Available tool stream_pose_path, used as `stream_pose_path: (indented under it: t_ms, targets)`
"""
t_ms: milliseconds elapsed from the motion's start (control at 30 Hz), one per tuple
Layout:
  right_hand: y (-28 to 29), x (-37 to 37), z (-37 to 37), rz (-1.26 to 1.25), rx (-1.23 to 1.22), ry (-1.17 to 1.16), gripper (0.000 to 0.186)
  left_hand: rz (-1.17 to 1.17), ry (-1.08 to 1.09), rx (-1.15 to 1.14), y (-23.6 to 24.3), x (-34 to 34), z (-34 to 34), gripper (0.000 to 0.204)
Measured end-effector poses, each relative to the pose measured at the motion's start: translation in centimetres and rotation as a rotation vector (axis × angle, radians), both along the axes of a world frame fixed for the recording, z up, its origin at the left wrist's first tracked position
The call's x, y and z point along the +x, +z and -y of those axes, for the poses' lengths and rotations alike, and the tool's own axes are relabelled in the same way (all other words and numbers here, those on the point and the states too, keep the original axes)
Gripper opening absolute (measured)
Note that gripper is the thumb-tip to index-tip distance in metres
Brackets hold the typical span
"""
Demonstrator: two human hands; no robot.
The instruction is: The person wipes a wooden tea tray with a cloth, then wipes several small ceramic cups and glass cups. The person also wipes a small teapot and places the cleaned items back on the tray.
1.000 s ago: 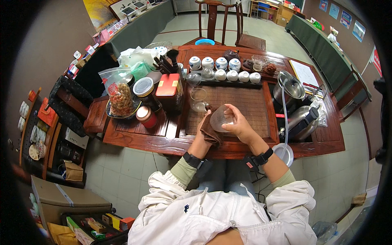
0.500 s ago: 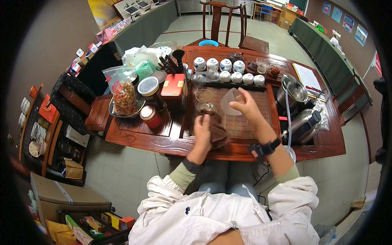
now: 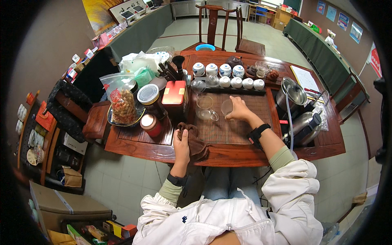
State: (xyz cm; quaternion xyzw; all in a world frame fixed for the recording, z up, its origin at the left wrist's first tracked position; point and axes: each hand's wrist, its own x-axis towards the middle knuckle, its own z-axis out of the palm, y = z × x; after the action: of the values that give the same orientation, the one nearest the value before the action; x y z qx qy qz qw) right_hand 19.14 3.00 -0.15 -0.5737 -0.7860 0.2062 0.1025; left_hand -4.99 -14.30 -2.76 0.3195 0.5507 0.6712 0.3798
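Clear glass cup [image 3: 226, 108] is held at its right side by the right hand [image 3: 242, 110], whose thumb and fingers are spread around it and clamped on it, over the middle of the slatted tea tray [image 3: 249, 134]; whether its base is touching the slats cannot be told. At the near left edge of the tray, a brown cloth [image 3: 197, 143] is gripped by the left hand [image 3: 181, 145], its thumb pressed onto the folds. Clear glassware [image 3: 205, 103] is set just left of the cup. On the far side, a row of four small white cups [image 3: 236, 83] is backed by four blue-and-white porcelain jars [image 3: 225, 70]. To the left, a red-topped tin [image 3: 174, 93] and a red jar [image 3: 151, 125] are placed; to the right, a steel kettle [image 3: 303, 125] is seated beside a steel pot [image 3: 292, 92].
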Motion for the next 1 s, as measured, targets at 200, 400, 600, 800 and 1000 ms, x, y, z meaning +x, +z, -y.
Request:
stream_pose_path:
  t_ms: [200,400,600,800,1000]
  targets:
    - [0.0,-0.2,0.1,0.011,-0.073,0.054,0.119,0.273,-0.147,0.065,-0.9,-0.6,-0.1,0.041]
    - [2.8,0.9,-0.5,0.068,-0.208,0.099,0.124,0.309,-0.093,0.039,-1.3,-0.7,0.1,0.043]
    - [10.2,4.1,-7.6,0.0,-0.027,-0.048,0.09,0.208,-0.12,0.022,-1.2,-1.1,0.6,0.066]
    - [14.8,5.5,-15.8,0.253,0.255,-0.201,0.042,0.381,-0.186,0.096,-1.4,-1.1,0.7,0.036]
    - [13.3,5.1,-22.2,0.412,0.446,-0.273,0.026,0.346,-0.159,0.088,-1.6,-1.3,0.7,0.033]
